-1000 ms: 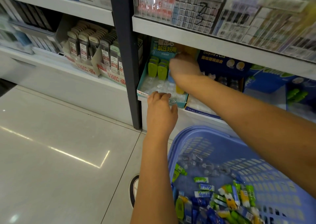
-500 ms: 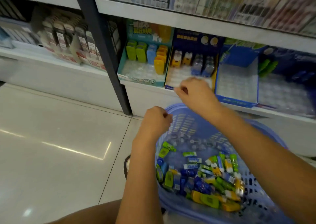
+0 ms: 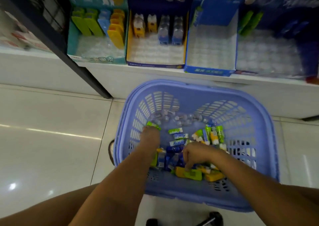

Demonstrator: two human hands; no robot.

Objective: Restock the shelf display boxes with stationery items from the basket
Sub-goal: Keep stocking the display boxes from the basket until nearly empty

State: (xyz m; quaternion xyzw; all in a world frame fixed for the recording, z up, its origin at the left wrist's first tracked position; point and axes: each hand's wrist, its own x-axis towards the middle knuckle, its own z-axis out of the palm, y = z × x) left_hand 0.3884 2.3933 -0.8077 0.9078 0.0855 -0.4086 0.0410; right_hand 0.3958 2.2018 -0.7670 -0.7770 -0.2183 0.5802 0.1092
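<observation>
A lavender plastic basket [image 3: 250, 122] stands on the floor below the shelf and holds several small green, blue and yellow stationery items. My left hand [image 3: 151, 137] reaches into its left side, fingertips closed on a green item [image 3: 153, 126]. My right hand [image 3: 198, 152] is lower in the basket, fingers curled down onto a yellow-green item [image 3: 192, 174]; whether they grip it is unclear. On the shelf stand a teal display box [image 3: 96, 59], a navy-and-yellow box [image 3: 155, 64], a blue box [image 3: 209, 70] and a dark blue box [image 3: 274, 71], each partly filled.
A dark metal upright [image 3: 57, 41] slants down the left of the shelf to the floor. Glossy white floor tiles [image 3: 51, 139] lie left of the basket. My bare knee [image 3: 51, 212] is at the bottom left, and a dark object [image 3: 212, 219] sits below the basket.
Both hands came away from the shelf boxes and dropped into the basket. The view tilted down, so the basket now fills the middle.
</observation>
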